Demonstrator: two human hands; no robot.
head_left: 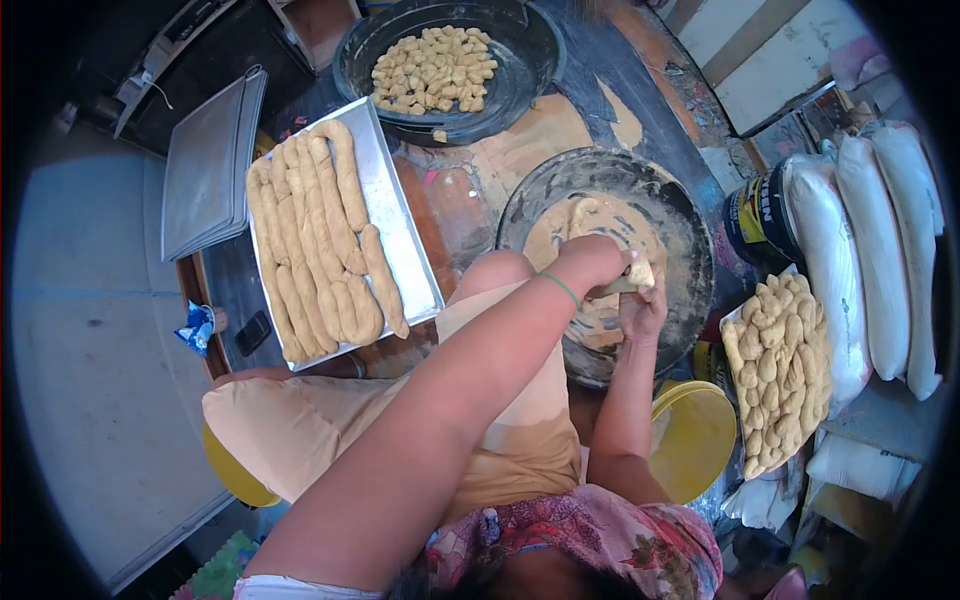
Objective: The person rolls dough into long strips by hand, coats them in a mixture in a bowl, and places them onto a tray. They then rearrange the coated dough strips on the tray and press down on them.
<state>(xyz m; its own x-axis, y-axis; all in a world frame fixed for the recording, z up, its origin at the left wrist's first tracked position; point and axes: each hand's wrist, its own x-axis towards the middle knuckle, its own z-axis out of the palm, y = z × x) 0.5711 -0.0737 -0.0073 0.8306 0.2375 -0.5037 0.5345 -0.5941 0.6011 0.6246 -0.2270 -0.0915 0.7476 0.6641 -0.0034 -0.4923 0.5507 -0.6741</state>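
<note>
A piece of pale dough [641, 271] is held between my two hands over a wide dark basin [690, 240]. My left hand [598, 262], with a green band at the wrist, is closed at the dough's left side. My right hand [645, 308] grips the dough from below and to the right. Its fingers are partly hidden, and something flat and pale under the dough is too small to make out. A dough strand [582, 212] lies in the basin just beyond my left hand, among a tan powdery coating on the bottom.
A metal tray [395, 200] of long dough ropes lies to the left. Behind, a black tub [530, 60] holds small dough pieces. To the right are a tray of dough pieces [780, 370], white sacks [835, 270], a dark bucket [762, 215] and a yellow bucket [690, 440].
</note>
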